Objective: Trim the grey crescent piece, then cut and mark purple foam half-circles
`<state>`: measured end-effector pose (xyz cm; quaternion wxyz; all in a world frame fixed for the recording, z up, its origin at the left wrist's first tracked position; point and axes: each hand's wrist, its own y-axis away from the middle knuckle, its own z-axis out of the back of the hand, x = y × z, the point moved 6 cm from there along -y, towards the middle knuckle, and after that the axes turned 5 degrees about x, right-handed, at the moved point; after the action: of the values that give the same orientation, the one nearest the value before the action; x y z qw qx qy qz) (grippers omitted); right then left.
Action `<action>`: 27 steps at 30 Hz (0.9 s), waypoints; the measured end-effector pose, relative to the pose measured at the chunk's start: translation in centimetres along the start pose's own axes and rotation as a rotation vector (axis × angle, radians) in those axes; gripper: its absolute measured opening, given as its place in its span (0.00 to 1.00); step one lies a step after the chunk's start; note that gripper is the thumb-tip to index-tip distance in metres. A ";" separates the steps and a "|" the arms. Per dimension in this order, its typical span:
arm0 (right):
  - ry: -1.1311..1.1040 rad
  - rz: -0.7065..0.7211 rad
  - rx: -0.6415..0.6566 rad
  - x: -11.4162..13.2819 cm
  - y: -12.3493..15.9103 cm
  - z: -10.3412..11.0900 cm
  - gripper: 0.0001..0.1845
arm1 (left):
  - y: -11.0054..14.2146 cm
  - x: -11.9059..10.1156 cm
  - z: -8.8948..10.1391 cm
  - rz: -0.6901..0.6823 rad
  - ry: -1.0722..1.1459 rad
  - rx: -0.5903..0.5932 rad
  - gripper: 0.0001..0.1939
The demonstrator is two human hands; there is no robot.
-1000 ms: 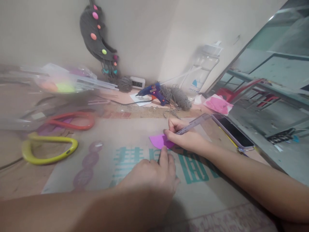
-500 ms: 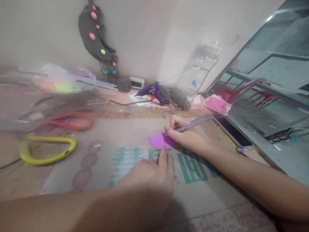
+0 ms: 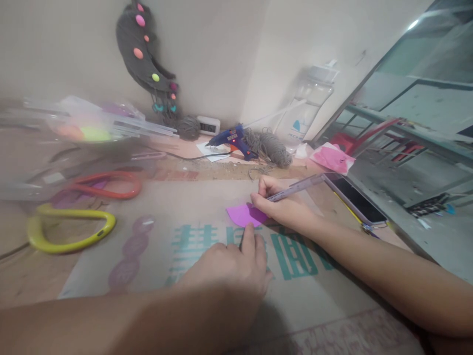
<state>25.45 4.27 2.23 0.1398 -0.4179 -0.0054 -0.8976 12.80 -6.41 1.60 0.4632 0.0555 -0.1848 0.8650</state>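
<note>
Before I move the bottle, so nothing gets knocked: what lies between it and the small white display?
In the head view, the blue glue gun, a pale stick and grey yarn lie between the white display and the bottle.

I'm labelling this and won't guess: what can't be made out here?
All in the head view:
Pen, tip: hidden by the right hand.
Purple piece, right end: behind the right hand.
Green print, part: covered by the left hand.
Clock, digits: too small, blurred.
Grey moon, top: cut off by the upper edge.
</note>
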 end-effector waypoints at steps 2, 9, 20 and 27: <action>0.007 0.000 0.000 -0.1 0.0 0.0 0.14 | 0.0 0.0 0.0 -0.002 0.000 -0.002 0.25; 0.062 0.035 -0.050 0.0 -0.1 0.2 0.14 | 0.1 0.0 -0.1 -0.014 -0.005 -0.005 0.25; 0.107 0.008 -0.080 0.3 0.0 0.4 0.13 | 0.3 0.0 0.2 -0.006 -0.006 -0.024 0.25; 0.079 0.023 -0.050 0.3 0.0 0.4 0.13 | 0.1 0.1 0.1 0.000 -0.007 -0.022 0.24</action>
<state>25.59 4.26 2.73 0.1398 -0.3857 0.0275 -0.9116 12.66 -6.44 1.68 0.4632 0.0531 -0.1960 0.8627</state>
